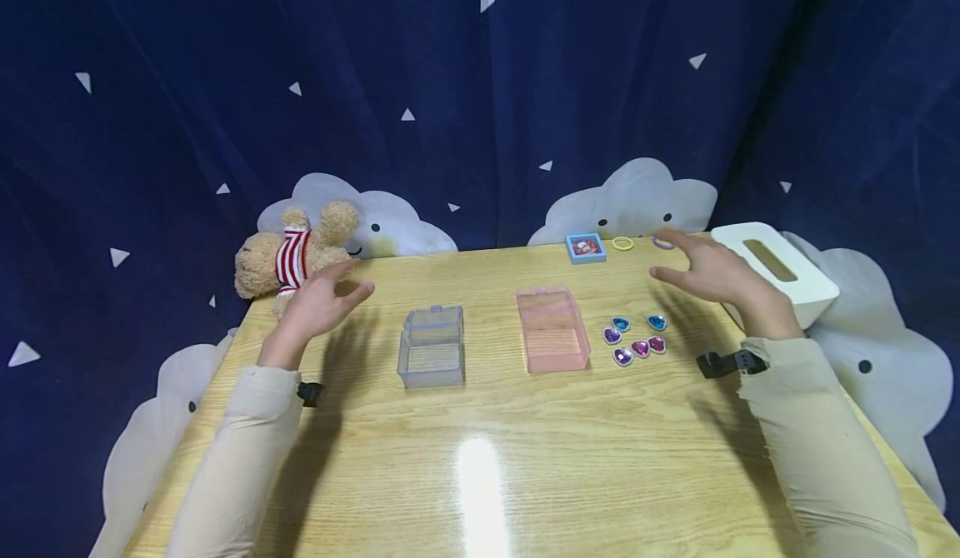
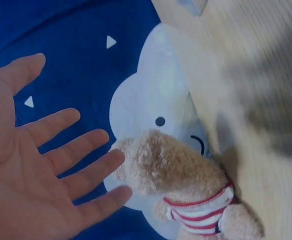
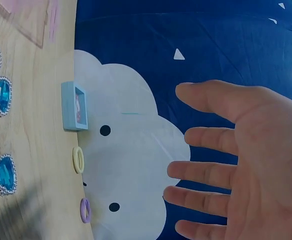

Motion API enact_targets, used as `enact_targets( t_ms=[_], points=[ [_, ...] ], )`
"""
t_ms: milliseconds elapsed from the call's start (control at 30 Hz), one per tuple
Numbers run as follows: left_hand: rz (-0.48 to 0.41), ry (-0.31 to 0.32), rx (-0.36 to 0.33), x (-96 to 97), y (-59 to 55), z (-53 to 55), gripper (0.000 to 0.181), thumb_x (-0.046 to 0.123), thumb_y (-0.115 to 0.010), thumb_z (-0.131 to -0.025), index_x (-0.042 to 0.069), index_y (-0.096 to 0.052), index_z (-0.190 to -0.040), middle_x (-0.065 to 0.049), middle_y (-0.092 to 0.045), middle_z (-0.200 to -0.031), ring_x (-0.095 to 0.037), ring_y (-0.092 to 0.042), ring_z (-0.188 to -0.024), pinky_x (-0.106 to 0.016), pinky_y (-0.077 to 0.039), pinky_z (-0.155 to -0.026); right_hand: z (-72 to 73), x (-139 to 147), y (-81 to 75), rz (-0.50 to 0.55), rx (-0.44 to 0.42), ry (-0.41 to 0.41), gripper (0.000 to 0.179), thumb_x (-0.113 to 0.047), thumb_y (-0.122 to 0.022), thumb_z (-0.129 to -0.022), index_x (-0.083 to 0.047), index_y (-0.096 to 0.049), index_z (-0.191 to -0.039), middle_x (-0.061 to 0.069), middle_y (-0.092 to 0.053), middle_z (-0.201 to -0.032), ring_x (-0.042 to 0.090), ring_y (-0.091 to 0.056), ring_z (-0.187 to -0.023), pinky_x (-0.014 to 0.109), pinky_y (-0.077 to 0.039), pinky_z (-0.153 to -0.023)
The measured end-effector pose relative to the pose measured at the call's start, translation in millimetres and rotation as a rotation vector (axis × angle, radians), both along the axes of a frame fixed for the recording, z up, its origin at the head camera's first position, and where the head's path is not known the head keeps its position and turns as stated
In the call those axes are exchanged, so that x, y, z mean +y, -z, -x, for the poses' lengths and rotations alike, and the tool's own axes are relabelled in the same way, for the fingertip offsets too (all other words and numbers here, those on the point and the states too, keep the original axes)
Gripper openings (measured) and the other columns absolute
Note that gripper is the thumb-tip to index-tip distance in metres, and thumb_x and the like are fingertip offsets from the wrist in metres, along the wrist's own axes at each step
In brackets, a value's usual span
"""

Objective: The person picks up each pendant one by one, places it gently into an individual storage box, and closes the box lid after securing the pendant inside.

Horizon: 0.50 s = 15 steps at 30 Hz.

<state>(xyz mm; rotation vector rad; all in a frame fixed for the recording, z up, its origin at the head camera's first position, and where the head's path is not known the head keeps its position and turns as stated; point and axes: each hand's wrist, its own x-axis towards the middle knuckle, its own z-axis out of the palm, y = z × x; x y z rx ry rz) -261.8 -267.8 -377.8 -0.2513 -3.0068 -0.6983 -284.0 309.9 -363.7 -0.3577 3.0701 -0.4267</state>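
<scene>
My left hand (image 1: 321, 306) hovers over the table's left side, fingers spread, holding nothing. Nearest to it lies a teddy bear (image 1: 258, 265) in a red-and-white striped shirt. On the right, my right hand (image 1: 708, 268) is held in the air with fingers extended and nothing in it. Below and left of it lie several heart-shaped gems (image 1: 640, 348) in blue, purple and pink. Two lidded boxes stand open in the middle: a clear greyish box (image 1: 432, 366) and a clear pink box (image 1: 557, 360). Both look bare inside.
At the back are a small blue frame (image 1: 586, 248), a yellow ring (image 1: 622, 243) and a purple ring (image 3: 85, 211). A white tissue box (image 1: 813, 291) stands at the right edge. A dark blue curtain (image 1: 450, 58) hangs behind the wooden table (image 1: 390, 475).
</scene>
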Motion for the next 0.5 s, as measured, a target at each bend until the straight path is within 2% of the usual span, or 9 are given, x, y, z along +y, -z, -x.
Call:
enact_targets(
  t_ms=[100, 300, 500],
  points=[
    [-0.057, 0.016, 0.003, 3.3, 2.5, 0.1, 0.067, 0.047, -0.056, -0.099, 0.007, -0.043, -0.151, -0.022, -0.042, -0.155, -0.042, -0.039, -0.143, -0.057, -0.029, -0.118, 0.0, -1, 1.6, 0.013, -0.009, 0.003, 0.075, -0.054, -0.056, -0.097, -0.008, -0.036, -0.153, 0.027, -0.039, -0.154, 0.054, -0.034, -0.139, 0.072, -0.03, -0.109],
    [-0.205, 0.017, 0.002, 11.2, 8.1, -1.2, 0.057, 0.036, -0.063, -0.097, 0.006, -0.052, -0.144, -0.02, -0.058, -0.142, -0.038, -0.063, -0.122, -0.052, -0.046, -0.106, 0.8, -2, 5.9, 0.051, -0.013, -0.011, 0.07, -0.046, -0.059, -0.097, -0.005, -0.04, -0.151, 0.027, -0.047, -0.149, 0.049, -0.051, -0.128, 0.066, -0.042, -0.101],
    [-0.328, 0.016, 0.02, 20.2, 14.3, -4.4, 0.047, 0.027, -0.068, -0.095, 0.004, -0.06, -0.135, -0.02, -0.066, -0.131, -0.036, -0.067, -0.113, -0.049, -0.055, -0.095, 1.1, -4, 9.8, 0.062, 0.006, -0.042, 0.065, -0.043, -0.062, -0.097, -0.003, -0.048, -0.145, 0.027, -0.05, -0.146, 0.046, -0.06, -0.119, 0.059, -0.049, -0.095]
  ],
)
